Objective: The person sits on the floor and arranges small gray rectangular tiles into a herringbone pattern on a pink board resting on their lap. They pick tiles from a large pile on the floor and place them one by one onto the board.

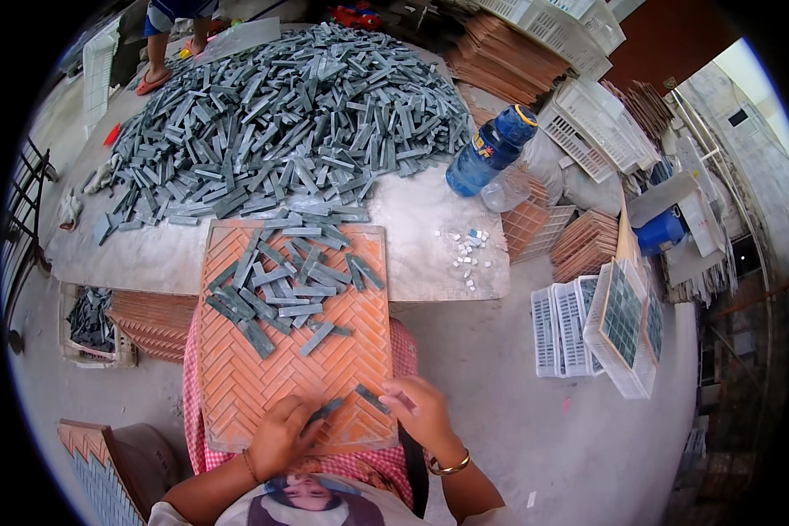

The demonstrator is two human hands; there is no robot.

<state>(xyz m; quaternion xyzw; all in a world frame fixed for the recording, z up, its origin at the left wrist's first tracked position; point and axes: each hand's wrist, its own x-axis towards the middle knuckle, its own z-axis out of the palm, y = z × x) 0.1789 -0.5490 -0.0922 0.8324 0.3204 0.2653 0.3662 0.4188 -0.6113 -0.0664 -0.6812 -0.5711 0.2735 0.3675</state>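
Note:
An orange tray (298, 368) with a herringbone pattern of slots rests on my lap against the table edge. My left hand (280, 431) is closed on a narrow grey-green tile strip (327, 409) near the tray's lower edge. My right hand (422, 414) pinches the end of another strip (373, 400), which lies slanted over the tray's lower right. Loose strips (276, 285) lie scattered across the tray's upper half. Most of the lower slots around my hands hold no strips.
A large heap of strips (298, 114) covers the table (421, 237). A blue bottle (491, 151) and small white pieces (467, 254) stand right of it. White crates (563, 329) are on the floor at right. Another person's leg (156, 57) shows at far left.

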